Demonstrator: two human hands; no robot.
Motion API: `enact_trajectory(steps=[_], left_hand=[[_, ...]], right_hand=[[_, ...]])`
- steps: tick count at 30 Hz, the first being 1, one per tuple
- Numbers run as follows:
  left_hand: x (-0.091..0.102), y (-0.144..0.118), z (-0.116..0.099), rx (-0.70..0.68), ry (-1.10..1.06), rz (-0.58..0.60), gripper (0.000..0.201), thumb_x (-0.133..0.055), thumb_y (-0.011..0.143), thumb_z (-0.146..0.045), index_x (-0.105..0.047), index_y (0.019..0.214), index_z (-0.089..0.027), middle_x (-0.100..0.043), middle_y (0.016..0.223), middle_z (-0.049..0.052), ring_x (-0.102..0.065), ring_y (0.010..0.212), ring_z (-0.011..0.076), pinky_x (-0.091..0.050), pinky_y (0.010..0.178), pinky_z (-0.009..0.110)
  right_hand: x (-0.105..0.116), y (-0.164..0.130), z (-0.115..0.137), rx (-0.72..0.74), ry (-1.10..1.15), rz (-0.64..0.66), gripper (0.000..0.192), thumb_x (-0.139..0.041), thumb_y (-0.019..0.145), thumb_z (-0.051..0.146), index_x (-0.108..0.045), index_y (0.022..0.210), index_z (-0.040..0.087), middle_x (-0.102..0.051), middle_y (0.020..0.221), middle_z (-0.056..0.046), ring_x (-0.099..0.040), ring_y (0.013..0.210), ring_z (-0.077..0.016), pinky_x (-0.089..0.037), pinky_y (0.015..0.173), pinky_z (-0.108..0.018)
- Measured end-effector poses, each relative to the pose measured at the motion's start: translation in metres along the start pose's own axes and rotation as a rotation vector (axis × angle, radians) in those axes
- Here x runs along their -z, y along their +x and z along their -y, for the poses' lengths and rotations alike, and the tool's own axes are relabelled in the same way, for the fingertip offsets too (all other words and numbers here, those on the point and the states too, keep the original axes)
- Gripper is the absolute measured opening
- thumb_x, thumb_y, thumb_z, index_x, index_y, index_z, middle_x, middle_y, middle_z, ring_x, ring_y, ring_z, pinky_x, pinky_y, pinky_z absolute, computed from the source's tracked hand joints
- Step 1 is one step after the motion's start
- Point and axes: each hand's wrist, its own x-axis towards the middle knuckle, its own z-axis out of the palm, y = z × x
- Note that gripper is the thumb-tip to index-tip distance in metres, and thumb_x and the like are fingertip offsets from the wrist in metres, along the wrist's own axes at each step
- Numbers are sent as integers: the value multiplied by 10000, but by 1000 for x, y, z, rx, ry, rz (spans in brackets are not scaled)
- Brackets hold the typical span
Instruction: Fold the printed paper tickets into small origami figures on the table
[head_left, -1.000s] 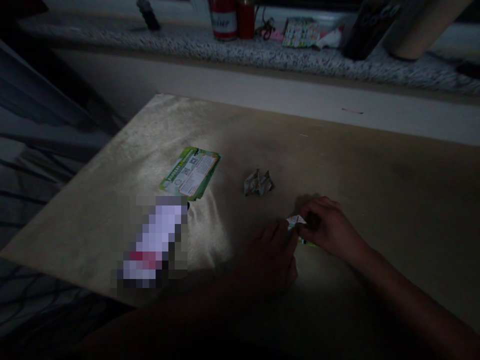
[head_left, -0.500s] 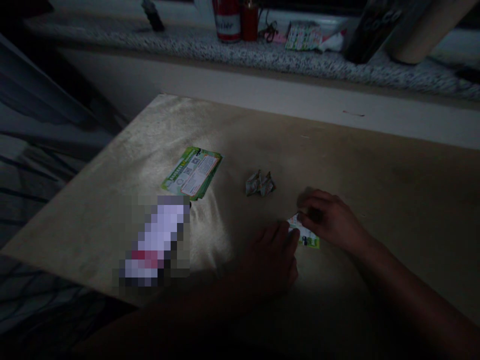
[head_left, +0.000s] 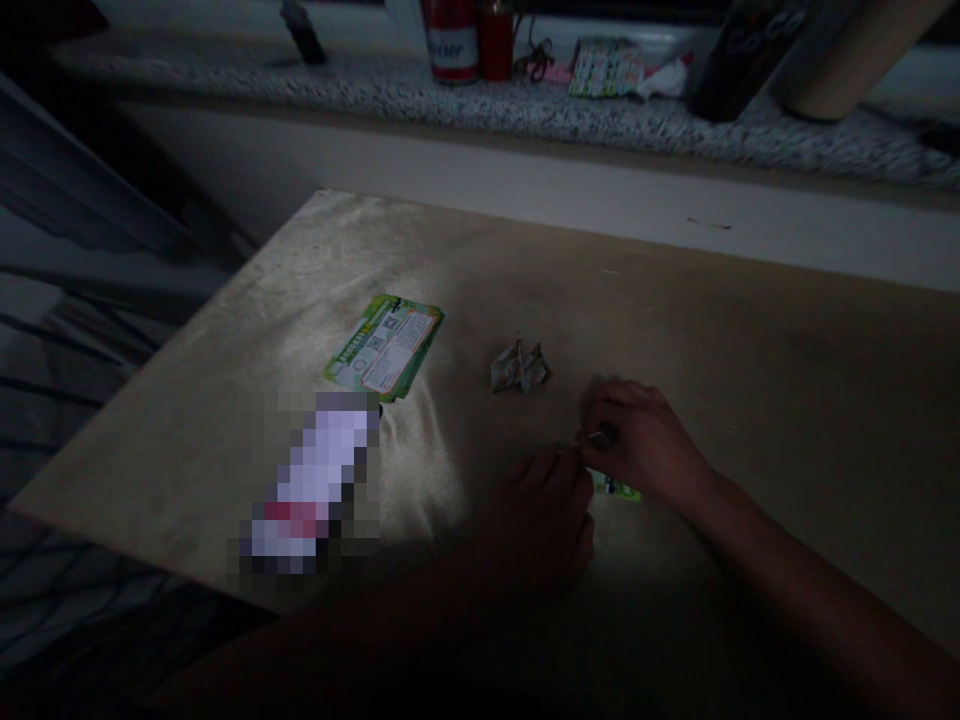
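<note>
Small green printed paper (head_left: 616, 487) flat on the counter (head_left: 750, 350), pinched at its near edge by both hands; left hand (head_left: 536, 510) and right hand (head_left: 641, 440) closed on it, fingertips meeting; 1 folded paper figure (head_left: 520, 367) just beyond; green leaflet stack (head_left: 384, 345) further left.
</note>
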Motion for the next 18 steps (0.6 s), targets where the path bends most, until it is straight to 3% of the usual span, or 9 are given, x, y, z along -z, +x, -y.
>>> enact_trajectory(steps=[6, 10, 14, 18], left_hand=[[2, 0, 0, -10, 10, -3, 391, -465, 937, -340, -551, 1251, -122, -551, 1337, 131, -509, 1177, 284, -427, 973, 429], [0, 0, 0, -14, 24, -20, 401, -481, 927, -336, -551, 1255, -117, -551, 1333, 139, -513, 1165, 284, -428, 965, 423], [-2, 0, 1, -10, 5, -41, 388, -486, 922, -344, -560, 1234, -126, -555, 1321, 132, -512, 1157, 284, -422, 973, 432], [-3, 0, 1, -7, -9, -29, 374, -479, 924, -335, -561, 1228, -133, -543, 1340, 130, -502, 1177, 284, -430, 963, 426]], right_hand=[[2, 2, -12, 2, -16, -49, 105, -644, 815, 221, -663, 715, 195, -667, 868, -52, -630, 857, -234, -440, 800, -377], [6, -5, -26, 110, 188, -40, 112, -599, 876, 204, -696, 822, 187, -675, 921, -61, -642, 870, -195, -469, 832, -333], [6, -18, -31, 153, 173, -27, 271, -685, 788, 202, -688, 1059, 214, -645, 1176, -94, -589, 1107, -277, -403, 968, -426], [4, -22, -28, 143, 170, 1, 356, -708, 665, 127, -664, 1006, 221, -658, 1154, -81, -576, 1094, -292, -394, 948, -432]])
